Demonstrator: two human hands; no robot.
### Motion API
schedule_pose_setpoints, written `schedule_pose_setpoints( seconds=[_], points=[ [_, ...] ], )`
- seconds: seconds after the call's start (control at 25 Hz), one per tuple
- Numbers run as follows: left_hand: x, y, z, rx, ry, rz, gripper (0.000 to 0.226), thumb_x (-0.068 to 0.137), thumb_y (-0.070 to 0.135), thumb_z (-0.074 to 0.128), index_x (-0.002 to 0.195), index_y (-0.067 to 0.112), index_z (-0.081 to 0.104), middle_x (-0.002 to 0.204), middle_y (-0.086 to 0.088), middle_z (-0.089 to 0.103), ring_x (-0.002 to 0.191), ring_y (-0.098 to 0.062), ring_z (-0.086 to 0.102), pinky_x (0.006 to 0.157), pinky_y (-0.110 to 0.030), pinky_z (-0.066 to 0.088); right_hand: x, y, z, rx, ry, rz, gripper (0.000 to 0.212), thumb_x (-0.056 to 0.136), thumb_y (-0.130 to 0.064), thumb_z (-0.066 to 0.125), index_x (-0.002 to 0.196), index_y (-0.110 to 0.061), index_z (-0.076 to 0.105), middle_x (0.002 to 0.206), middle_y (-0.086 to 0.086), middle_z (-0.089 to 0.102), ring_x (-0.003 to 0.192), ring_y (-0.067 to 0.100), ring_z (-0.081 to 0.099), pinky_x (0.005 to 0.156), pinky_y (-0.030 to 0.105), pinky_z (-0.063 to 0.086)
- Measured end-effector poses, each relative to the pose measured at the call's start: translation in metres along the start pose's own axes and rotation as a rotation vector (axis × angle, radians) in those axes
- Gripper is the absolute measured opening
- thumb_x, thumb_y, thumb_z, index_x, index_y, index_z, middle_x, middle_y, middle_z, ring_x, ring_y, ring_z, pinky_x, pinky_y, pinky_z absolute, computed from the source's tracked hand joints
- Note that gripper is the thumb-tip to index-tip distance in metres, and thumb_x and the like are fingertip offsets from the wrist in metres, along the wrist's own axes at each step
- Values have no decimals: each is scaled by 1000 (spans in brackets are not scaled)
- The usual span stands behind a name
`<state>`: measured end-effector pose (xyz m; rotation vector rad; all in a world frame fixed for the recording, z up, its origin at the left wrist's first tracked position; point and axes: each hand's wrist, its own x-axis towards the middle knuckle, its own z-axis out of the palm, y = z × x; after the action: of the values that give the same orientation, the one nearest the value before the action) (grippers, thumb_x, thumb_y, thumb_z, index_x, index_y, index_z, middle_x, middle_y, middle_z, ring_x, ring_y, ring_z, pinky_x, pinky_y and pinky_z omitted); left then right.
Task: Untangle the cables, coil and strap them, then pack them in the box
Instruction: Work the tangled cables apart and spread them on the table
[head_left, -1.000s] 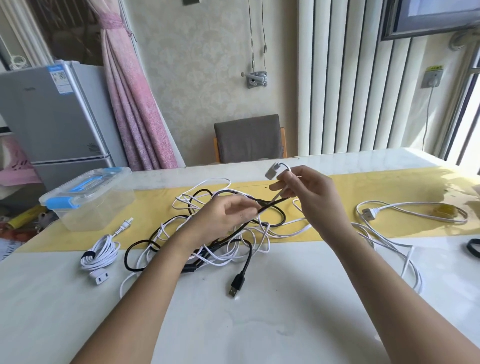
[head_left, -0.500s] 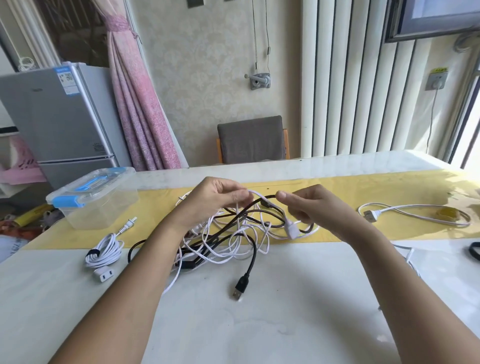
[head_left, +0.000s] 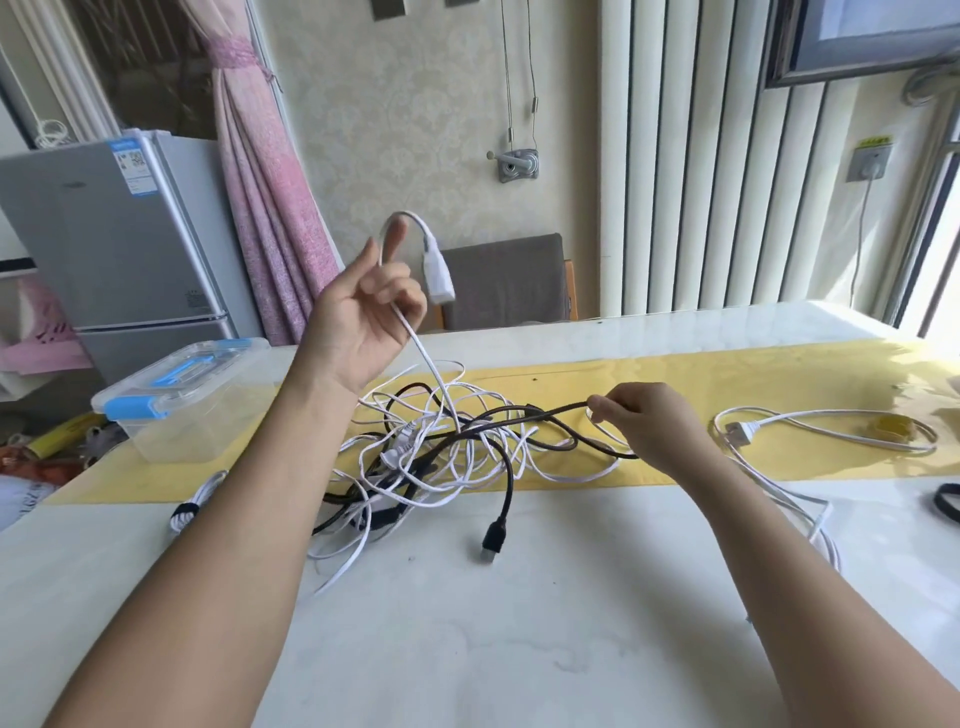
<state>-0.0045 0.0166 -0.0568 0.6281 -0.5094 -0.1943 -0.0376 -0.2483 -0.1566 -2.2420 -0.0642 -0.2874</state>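
Observation:
A tangle of white and black cables (head_left: 457, 447) lies on the table's yellow runner. My left hand (head_left: 363, 312) is raised above it and grips a white cable (head_left: 426, 364), whose connector end (head_left: 436, 275) hangs over my fingers. The white cable runs taut down into the tangle. My right hand (head_left: 644, 426) sits low at the tangle's right side and pinches a black cable (head_left: 545, 413). That cable's black USB plug (head_left: 493, 540) lies on the white tabletop. A clear plastic box (head_left: 192, 405) with a blue-handled lid stands closed at the left.
A strapped white coil (head_left: 187, 512) lies by my left forearm. Another loose white cable (head_left: 810, 426) with a plug lies at the right on the runner. A black strap (head_left: 948, 501) is at the right edge. A grey chair (head_left: 509, 280) stands behind the table.
My left hand has taken the white connector end and lifted it high above the tangle. My right hand let go of it, moved right and pinched the black cable.

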Motion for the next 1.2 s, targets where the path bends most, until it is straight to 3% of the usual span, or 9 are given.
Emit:
schedule_pose_setpoints(
  seconds=[0.12,0.28,0.36,0.44,0.56,0.76,0.92,1.08,1.2],
  points=[
    [25,18,-1,156,258,82,25,97,10,39,89,16,62,48,9,43,39,-1,36,43,-9,33,1,0,3,-128,151,-44,25,93,-31,58,88,-11,72,68,-3,49,69,15,45,57,29,25],
    [34,13,-38,946,597,114,31,99,-4,32,90,11,58,79,-3,61,44,0,42,39,-10,28,3,2,-3,-323,263,-17,30,88,-41,62,86,-13,72,69,4,58,70,24,51,52,29,28],
    [27,7,-66,1318,729,74,32,95,-8,33,107,2,61,102,-12,63,70,-15,63,56,-16,43,4,2,0,-212,278,-49,24,91,-32,60,92,-11,72,70,6,66,72,25,57,53,27,35],
    [18,4,-83,1697,763,-127,39,92,-6,36,125,0,56,126,-18,58,112,-32,58,86,-28,44,6,4,7,9,202,-110,25,93,-15,56,116,-14,66,96,6,73,96,22,64,73,27,44],
    [0,-11,-70,2121,670,-531,39,94,5,42,132,-2,51,138,-20,49,126,-32,48,99,-32,38,6,12,19,28,-42,-179,52,95,-3,46,143,-21,39,129,2,61,125,19,52,99,30,40],
    [-31,-71,-3,2092,158,-149,60,87,46,63,136,16,47,142,-2,48,131,-18,42,104,-27,30,16,25,11,82,132,-10,21,92,-4,51,112,-7,50,98,3,63,97,27,57,69,28,37],
    [-49,-127,-3,2107,-394,-468,63,80,41,72,137,33,47,144,7,40,134,-14,33,109,-30,27,12,43,-8,-315,-236,107,36,83,-10,63,118,-13,52,117,4,55,100,20,51,74,26,37],
    [-41,-126,-41,2127,-176,-488,60,85,30,65,142,27,45,155,-2,29,141,-20,27,111,-28,26,10,50,-22,-507,-351,155,25,73,-31,77,94,-27,64,88,-11,60,86,13,55,88,35,40],
    [-32,-114,-55,2124,15,-487,86,80,32,73,150,14,27,152,-8,32,137,-20,34,107,-26,29,9,47,-25,-398,-338,88,7,83,-27,68,82,-21,71,70,-7,58,66,12,50,63,25,39]
  ],
)
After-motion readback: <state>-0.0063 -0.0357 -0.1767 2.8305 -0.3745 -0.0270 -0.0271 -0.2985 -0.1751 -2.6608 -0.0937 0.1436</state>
